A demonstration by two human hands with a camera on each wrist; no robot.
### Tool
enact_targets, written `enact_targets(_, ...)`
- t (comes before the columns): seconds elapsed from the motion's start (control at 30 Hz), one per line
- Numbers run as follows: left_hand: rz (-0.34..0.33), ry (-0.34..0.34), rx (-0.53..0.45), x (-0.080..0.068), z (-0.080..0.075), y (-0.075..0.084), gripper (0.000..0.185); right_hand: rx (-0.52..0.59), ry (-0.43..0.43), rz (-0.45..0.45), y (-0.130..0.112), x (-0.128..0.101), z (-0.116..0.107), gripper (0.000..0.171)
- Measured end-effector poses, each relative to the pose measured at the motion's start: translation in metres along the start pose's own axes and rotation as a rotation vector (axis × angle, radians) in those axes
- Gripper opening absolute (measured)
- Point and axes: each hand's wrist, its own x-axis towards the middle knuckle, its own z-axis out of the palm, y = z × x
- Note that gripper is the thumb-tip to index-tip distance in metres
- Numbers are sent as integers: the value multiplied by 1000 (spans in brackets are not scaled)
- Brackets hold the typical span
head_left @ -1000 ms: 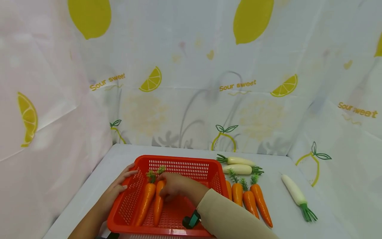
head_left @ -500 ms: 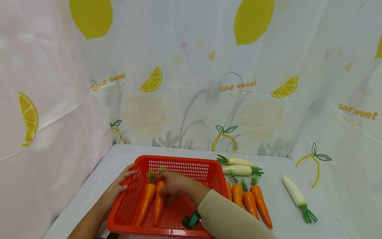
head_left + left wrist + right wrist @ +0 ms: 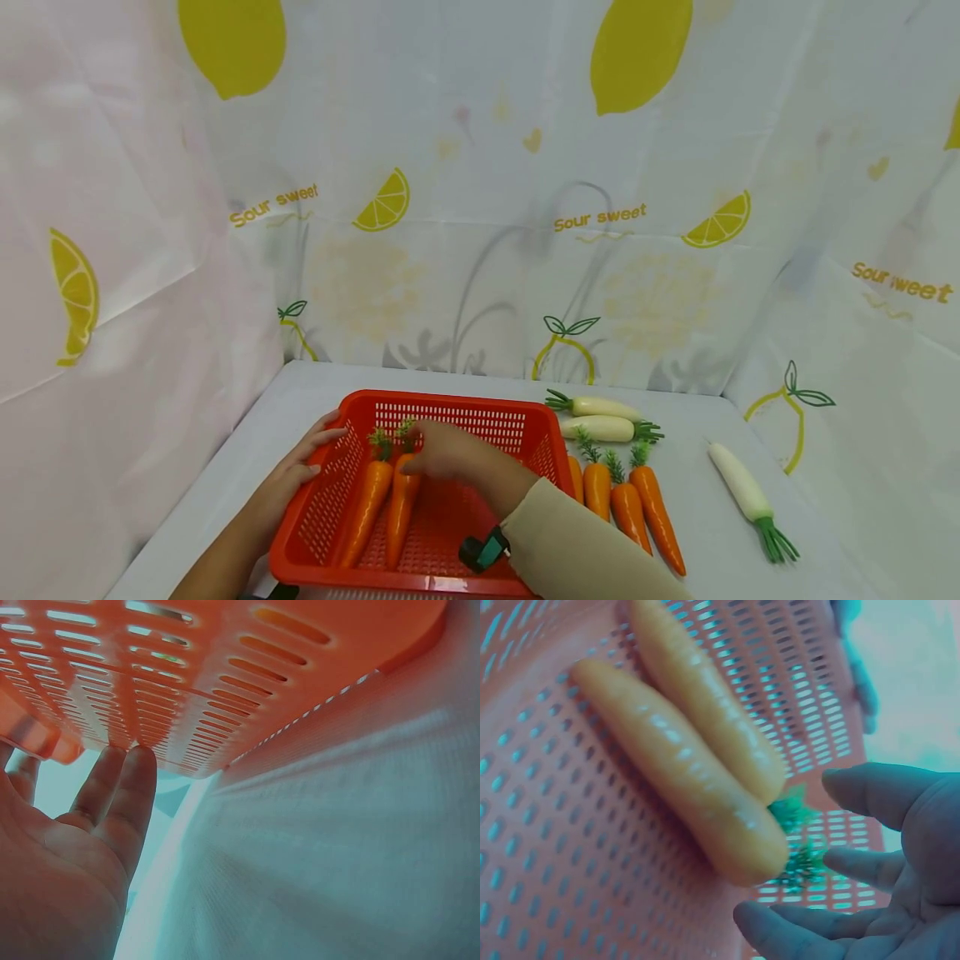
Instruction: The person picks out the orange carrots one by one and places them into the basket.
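First, two carrots (image 3: 367, 510) are laid side by side inside the red basket (image 3: 457, 400), left half. Nothing is grasped by the right hand (image 3: 446, 450), fingers parted near the carrot tops; the basket's left side is touched by the left hand (image 3: 288, 479), fingers extended. Placement is apparently in hand; withdrawal seems called for. "Sour sweet" is printed on the backdrop (image 3: 465, 275).

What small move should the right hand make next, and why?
Probably lift the right hand out of the basket toward the outer carrots: the hand's fingers are spread, gripping nothing, and the two inner carrots already lie side by side.
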Motion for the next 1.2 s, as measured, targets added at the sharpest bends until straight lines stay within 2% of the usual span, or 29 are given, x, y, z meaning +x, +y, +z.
enact_targets(0.13, 2, -8, -5, 0, 0, 0, 58, 29, 4, -20, -1, -3, -9, 56)
enact_targets(0.37, 21, -12, 9, 0, -2, 1, 58, 281, -55, -76, -5, -16, -26, 52)
enact_targets(0.57, 11, 4, 7, 0, 1, 2, 59, 491, -146, -118, -5, -26, -38, 48)
enact_targets(0.73, 4, 8, 23, 1, 2, 3, 59, 607, -192, -137, -8, -36, -46, 49)
enact_targets(0.93, -3, 15, 18, -1, 1, 2, 58, 651, -229, -162, -11, -47, -48, 42)
enact_targets(1.2, -1, -1, 3, 0, 0, 1, 59, 651, -195, -176, -8, -63, -53, 44)
